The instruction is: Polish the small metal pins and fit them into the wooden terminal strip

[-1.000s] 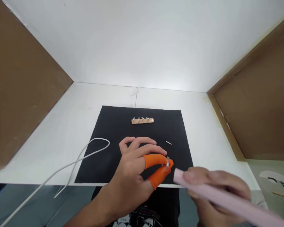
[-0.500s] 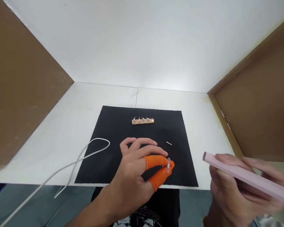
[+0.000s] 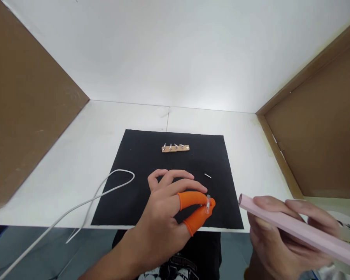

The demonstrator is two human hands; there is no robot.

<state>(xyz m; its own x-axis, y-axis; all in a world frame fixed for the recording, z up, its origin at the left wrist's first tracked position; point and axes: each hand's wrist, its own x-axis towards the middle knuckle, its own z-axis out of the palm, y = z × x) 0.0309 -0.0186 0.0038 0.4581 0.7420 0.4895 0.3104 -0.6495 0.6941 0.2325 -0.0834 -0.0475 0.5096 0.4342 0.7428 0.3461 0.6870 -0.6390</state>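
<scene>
My left hand [image 3: 175,206] wears orange covers on its thumb and index finger. Between those two fingertips it pinches a small clear plastic piece [image 3: 208,203], low over the black mat [image 3: 146,163]. Its other fingers are bent over the mat. At the right, beyond the mat's edge, my right hand [image 3: 282,233] is closed around a long pale pink stick [image 3: 297,226], whose dark-looking end points left toward my left hand. A short thin silver pin [image 3: 207,175] lies on the mat, past my left fingertips.
Farther back on the mat lies a small brown strip [image 3: 175,149] with several clear-topped pieces standing in it and a white dot at its right end. A white cable [image 3: 84,202] loops over the mat's left side. Brown panels [image 3: 32,105] and a white wall [image 3: 175,50] enclose the table.
My right hand has moved left with the pink stick, bringing its end closer to the mat. My left hand has stayed nearly still, with the clear piece pinched.
</scene>
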